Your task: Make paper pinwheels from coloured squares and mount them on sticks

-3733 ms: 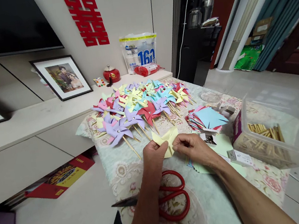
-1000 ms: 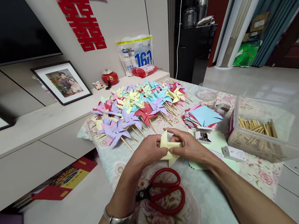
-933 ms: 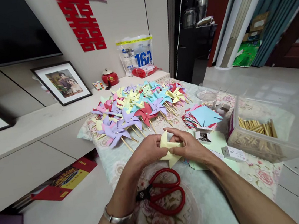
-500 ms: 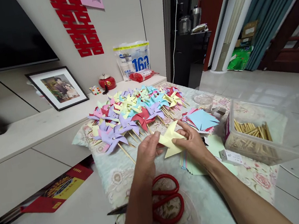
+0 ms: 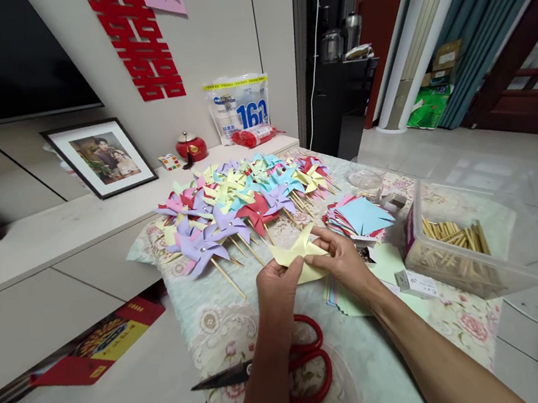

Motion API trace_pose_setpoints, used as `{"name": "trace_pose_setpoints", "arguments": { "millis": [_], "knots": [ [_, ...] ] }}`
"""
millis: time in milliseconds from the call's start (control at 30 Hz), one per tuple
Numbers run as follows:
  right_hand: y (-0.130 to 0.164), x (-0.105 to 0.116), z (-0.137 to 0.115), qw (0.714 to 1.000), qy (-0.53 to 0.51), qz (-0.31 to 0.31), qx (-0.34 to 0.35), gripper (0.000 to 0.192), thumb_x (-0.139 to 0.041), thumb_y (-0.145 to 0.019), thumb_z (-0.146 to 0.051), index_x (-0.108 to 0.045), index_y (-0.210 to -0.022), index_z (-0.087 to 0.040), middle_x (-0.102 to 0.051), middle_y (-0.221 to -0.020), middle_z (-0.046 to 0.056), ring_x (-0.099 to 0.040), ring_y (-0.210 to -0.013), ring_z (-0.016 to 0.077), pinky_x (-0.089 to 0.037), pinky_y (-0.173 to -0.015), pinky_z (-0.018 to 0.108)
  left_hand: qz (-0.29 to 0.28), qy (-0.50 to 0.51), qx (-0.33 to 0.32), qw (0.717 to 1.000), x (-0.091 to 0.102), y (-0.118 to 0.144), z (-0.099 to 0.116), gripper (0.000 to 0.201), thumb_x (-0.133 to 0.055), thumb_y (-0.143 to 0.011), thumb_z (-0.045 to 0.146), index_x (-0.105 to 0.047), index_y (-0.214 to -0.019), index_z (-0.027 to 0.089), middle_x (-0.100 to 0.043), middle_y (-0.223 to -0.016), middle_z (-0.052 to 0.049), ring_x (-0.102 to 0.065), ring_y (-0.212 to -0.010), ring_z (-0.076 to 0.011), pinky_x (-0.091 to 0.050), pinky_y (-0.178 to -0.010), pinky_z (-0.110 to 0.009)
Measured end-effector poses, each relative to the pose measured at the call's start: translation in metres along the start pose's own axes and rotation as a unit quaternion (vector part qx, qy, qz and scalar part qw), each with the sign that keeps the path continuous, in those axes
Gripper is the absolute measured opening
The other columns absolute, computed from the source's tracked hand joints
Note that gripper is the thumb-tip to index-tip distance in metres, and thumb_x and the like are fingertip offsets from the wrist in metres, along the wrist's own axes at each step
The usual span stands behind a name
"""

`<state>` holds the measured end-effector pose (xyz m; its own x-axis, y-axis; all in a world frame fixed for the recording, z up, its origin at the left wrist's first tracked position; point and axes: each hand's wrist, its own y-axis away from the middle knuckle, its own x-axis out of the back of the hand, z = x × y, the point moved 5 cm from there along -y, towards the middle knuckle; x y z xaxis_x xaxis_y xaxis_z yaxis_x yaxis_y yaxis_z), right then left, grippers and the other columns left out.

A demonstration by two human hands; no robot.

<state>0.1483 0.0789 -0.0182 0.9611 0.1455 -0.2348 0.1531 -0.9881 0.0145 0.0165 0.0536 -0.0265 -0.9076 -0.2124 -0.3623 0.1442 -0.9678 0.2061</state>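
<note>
A pale yellow paper pinwheel (image 5: 301, 248), its corners folded in, is held above the table between both hands. My left hand (image 5: 279, 287) pinches its near left side, thumb at the centre. From the right, my right hand (image 5: 341, 259) grips it with the thumb also close to the middle. Both thumb tips nearly meet there, and the fingers behind the paper are partly hidden. Under my left forearm lie red-handled scissors (image 5: 316, 379), blades pointing left. Beyond the hands, finished pinwheels on sticks (image 5: 229, 224) are heaped in purple, red, yellow and blue.
Cut paper squares (image 5: 364, 214) are stacked right of the hands, with more coloured sheets (image 5: 349, 300) below them. A clear plastic box (image 5: 462, 274) of short wooden sticks stands at the table's right edge beside a small white box (image 5: 417, 283). A cabinet (image 5: 53, 244) borders the far left.
My left hand has shifted right and its thumb now presses at the pinwheel's centre. The pinwheel has turned and tilted flatter, moving slightly left. More of the scissors' blades shows.
</note>
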Motion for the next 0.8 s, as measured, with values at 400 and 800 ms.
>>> {"name": "trace_pose_setpoints", "arguments": {
  "millis": [400, 800],
  "knots": [
    [0.001, 0.007, -0.014, 0.993, 0.086, -0.054, 0.058, 0.041, -0.075, -0.072, -0.020, -0.075, -0.112, -0.027, -0.071, -0.114, 0.005, -0.065, -0.096, 0.0189, -0.050, -0.083, 0.032, -0.038, 0.077, 0.057, 0.995, 0.015, -0.003, 0.005, 0.020, -0.081, -0.062, 0.029, -0.073, -0.075, 0.015, -0.073, -0.064, -0.002, -0.068, -0.065, -0.0195, -0.051, -0.066, -0.029],
    [0.011, -0.002, -0.029, 0.950, 0.212, -0.192, 0.123, 0.034, -0.060, -0.083, -0.011, -0.077, -0.105, -0.031, -0.059, -0.138, 0.003, -0.051, -0.131, 0.0240, -0.043, -0.100, 0.038, -0.032, 0.090, 0.101, 0.990, 0.019, -0.002, 0.005, 0.013, -0.076, -0.063, 0.025, -0.067, -0.067, 0.018, -0.064, -0.054, 0.003, -0.058, -0.053, -0.0138, -0.043, -0.054, -0.024]
  ]
}}
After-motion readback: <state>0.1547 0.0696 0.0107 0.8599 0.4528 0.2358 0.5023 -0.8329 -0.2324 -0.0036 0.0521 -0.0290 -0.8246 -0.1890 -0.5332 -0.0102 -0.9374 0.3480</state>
